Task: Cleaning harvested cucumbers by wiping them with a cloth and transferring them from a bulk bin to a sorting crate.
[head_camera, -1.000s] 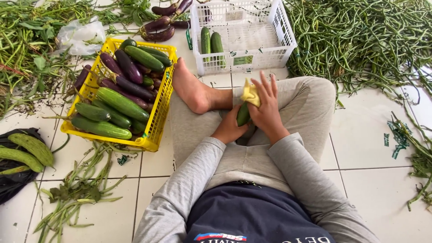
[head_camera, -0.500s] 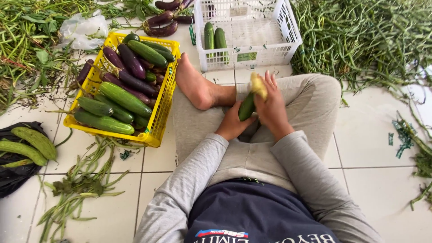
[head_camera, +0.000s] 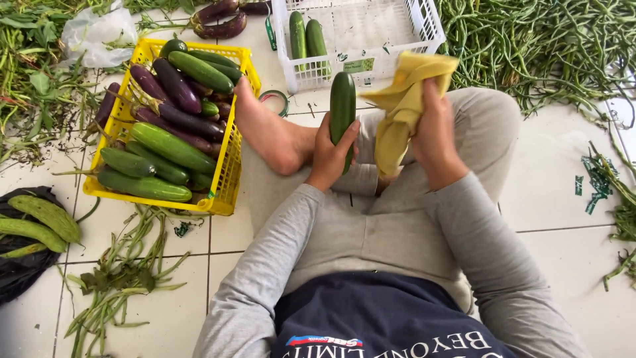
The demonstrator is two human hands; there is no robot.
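I sit cross-legged on a white tiled floor. My left hand grips the lower end of a dark green cucumber, holding it upright above my lap. My right hand clutches a yellow cloth just right of the cucumber, the cloth hanging apart from it. Straight ahead stands a white plastic basket with two cucumbers inside. At my left, beside my bare foot, a yellow crate is full of cucumbers and purple eggplants.
Long green beans lie heaped at the far right. Leafy stems cover the far left, and cut stalks lie near my left knee. A black bag holds pale gourds. Two eggplants and a tape roll rest on the tiles.
Both hands have risen from my lap. The cloth, earlier wrapped against the cucumber, has come off it to the right, and the cucumber now stands upright in my left hand.
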